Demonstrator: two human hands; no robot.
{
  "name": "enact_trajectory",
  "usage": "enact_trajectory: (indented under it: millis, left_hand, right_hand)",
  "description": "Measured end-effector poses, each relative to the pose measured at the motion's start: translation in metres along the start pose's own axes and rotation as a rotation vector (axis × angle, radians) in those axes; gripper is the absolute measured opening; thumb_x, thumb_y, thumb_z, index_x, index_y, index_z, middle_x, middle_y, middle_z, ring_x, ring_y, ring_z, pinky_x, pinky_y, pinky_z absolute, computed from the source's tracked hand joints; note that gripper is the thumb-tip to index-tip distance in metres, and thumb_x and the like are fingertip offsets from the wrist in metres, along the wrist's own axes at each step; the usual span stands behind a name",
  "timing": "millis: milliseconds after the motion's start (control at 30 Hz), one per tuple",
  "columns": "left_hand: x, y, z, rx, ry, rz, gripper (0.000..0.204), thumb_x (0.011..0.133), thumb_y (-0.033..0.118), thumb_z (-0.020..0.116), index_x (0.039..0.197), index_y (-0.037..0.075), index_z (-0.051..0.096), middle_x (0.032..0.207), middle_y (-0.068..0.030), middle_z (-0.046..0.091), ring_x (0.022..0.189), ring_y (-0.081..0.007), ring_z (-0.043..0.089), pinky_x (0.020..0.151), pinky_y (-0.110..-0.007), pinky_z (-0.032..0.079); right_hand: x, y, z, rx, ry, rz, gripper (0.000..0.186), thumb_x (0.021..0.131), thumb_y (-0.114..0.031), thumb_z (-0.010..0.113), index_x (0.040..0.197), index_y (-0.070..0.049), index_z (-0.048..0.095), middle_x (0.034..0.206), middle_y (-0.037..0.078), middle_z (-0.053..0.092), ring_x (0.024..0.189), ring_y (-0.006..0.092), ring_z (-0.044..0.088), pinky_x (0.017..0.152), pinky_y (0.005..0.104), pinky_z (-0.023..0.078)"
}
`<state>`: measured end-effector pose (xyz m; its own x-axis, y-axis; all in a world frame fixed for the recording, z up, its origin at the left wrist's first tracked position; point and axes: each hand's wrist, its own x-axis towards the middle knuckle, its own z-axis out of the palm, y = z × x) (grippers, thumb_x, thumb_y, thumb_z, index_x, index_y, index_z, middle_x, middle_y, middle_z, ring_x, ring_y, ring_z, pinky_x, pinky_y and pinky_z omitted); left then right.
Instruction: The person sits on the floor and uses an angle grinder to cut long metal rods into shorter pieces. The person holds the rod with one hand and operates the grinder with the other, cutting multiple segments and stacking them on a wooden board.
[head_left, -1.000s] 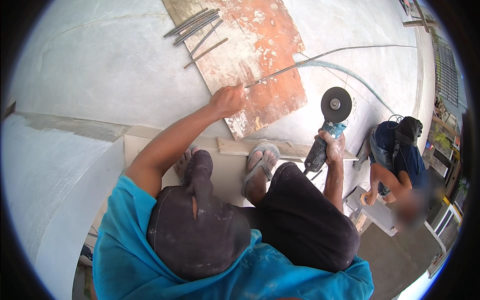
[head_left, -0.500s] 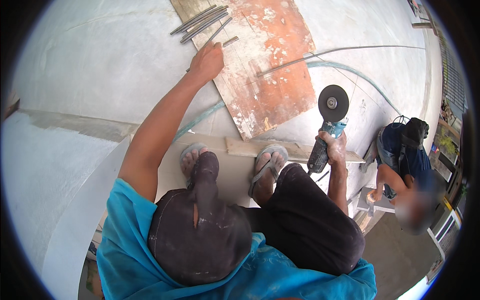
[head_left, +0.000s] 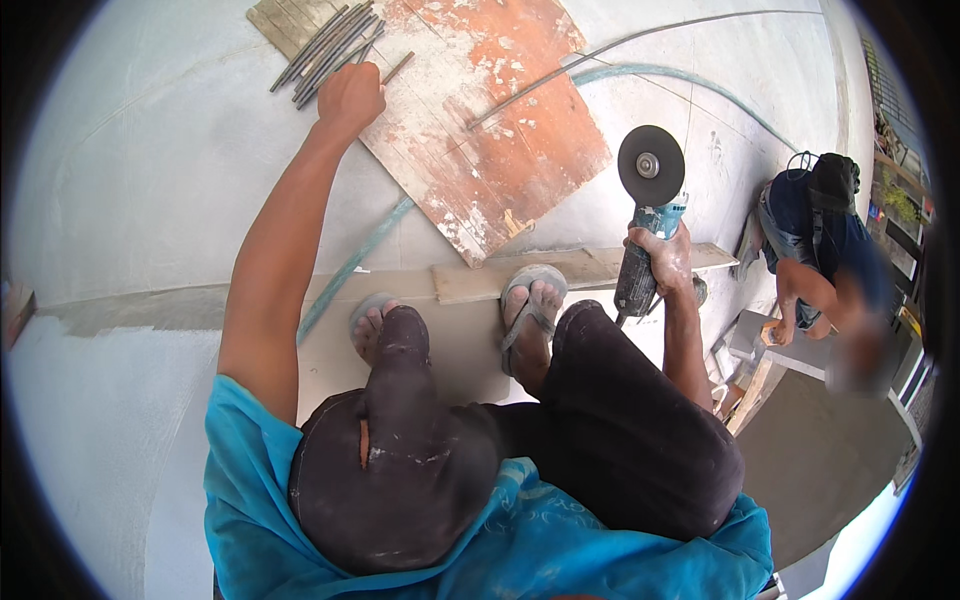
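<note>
My right hand (head_left: 672,258) grips an angle grinder (head_left: 636,275) by its dark body. Its black cutting disc (head_left: 634,178) points away from me, and whether it spins I cannot make out. Far left, my left hand (head_left: 350,100) is closed on a thin steel rod (head_left: 371,46), mostly covered by the fingers. Right beside it, several cut steel rods (head_left: 318,48) lie bundled on a paint-worn orange and white board (head_left: 480,130). A short rod piece (head_left: 398,67) shows just right of that hand.
One long rod (head_left: 640,45) reaches over the board's right part. A greenish hose (head_left: 350,265) passes beneath the board. A narrow plank (head_left: 590,270) lies by my sandalled feet. At right, another person (head_left: 825,240) bends over, a hand on a tool (head_left: 770,333).
My left hand has moved away and left, closer to the rod bundle, still closed on the rod. The view has shifted; the grinder stays in my right hand.
</note>
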<state>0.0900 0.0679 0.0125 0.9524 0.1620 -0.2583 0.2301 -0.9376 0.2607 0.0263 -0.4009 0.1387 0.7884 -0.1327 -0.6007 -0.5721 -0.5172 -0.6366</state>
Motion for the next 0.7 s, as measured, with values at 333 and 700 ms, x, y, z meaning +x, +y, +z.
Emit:
enact_trajectory:
  millis: [333, 700]
  left_hand:
    - [0.062, 0.136, 0.036, -0.22, -0.341, 0.402, 0.021, 0.082, 0.018, 0.073, 0.099, 0.007, 0.08, 0.099, -0.0191, 0.077, 0.096, -0.0357, 0.074, 0.088, -0.044, 0.058]
    - [0.085, 0.148, 0.092, -0.118, -0.259, 0.465, 0.023, 0.074, 0.02, 0.075, 0.089, 0.003, 0.077, 0.09, -0.0196, 0.075, 0.092, -0.0369, 0.073, 0.081, -0.046, 0.058]
  right_hand:
    - [-0.021, 0.016, -0.015, -0.008, 0.099, 0.048, 0.034, 0.075, -0.011, 0.076, 0.103, 0.002, 0.063, 0.086, 0.011, 0.07, 0.072, 0.0197, 0.069, 0.068, 0.0345, 0.058]
    - [-0.036, 0.023, -0.021, 0.0, 0.148, 0.099, 0.037, 0.074, -0.012, 0.076, 0.105, 0.003, 0.063, 0.088, 0.011, 0.07, 0.074, 0.0212, 0.07, 0.07, 0.0358, 0.058]
